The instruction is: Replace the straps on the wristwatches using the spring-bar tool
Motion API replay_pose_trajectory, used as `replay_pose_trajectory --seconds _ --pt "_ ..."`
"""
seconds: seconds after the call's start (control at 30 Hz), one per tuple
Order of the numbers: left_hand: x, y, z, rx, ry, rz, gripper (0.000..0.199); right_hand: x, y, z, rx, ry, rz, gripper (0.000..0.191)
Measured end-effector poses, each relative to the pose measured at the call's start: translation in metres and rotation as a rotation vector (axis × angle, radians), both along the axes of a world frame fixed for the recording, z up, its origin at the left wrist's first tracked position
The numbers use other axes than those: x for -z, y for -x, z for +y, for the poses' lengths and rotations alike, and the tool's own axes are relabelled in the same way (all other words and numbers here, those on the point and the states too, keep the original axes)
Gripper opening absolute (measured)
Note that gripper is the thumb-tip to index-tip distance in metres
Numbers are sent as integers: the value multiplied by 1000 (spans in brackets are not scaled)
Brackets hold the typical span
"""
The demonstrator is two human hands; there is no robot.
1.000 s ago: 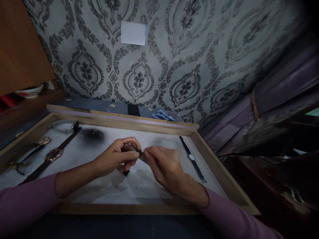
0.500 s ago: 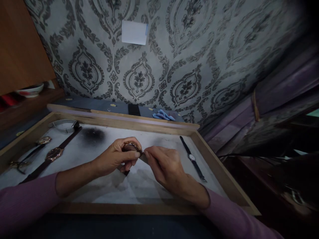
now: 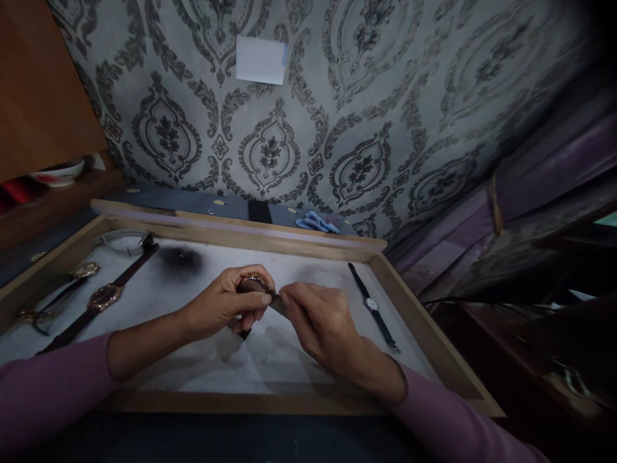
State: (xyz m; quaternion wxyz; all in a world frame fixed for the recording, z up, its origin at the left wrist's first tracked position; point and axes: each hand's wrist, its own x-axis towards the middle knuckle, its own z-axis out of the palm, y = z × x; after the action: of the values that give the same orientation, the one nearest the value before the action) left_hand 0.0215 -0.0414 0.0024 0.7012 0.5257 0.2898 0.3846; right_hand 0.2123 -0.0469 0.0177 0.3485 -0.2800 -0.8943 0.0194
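Over the middle of the wooden tray, my left hand (image 3: 224, 305) is closed around a wristwatch (image 3: 254, 281) with a gold-coloured case, its thumb across the front. My right hand (image 3: 322, 315) pinches at the right edge of that watch, thumb and forefinger pressed together near the crown. A dark strap runs under the right fingers, and a strap end shows below the left hand. What exactly lies between the right fingertips is too small to make out.
Inside the pale-lined wooden tray (image 3: 260, 402), a rose-gold watch (image 3: 105, 296), a small gold watch (image 3: 87, 269) and a grey strap (image 3: 124, 240) lie left. A dark-strapped watch (image 3: 371, 303) lies right. Behind the tray are a blue cloth (image 3: 317, 222) and patterned wall.
Hardly anything differs. Both hands keep the same hold on the watch, and the view has shifted very slightly.
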Motion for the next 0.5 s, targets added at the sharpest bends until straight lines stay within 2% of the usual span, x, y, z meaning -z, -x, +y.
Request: replay_pose_trajectory --seconds 0.5 --pt "-2 0 -1 -7 6 -7 17 0 0 0 -7 19 -6 19"
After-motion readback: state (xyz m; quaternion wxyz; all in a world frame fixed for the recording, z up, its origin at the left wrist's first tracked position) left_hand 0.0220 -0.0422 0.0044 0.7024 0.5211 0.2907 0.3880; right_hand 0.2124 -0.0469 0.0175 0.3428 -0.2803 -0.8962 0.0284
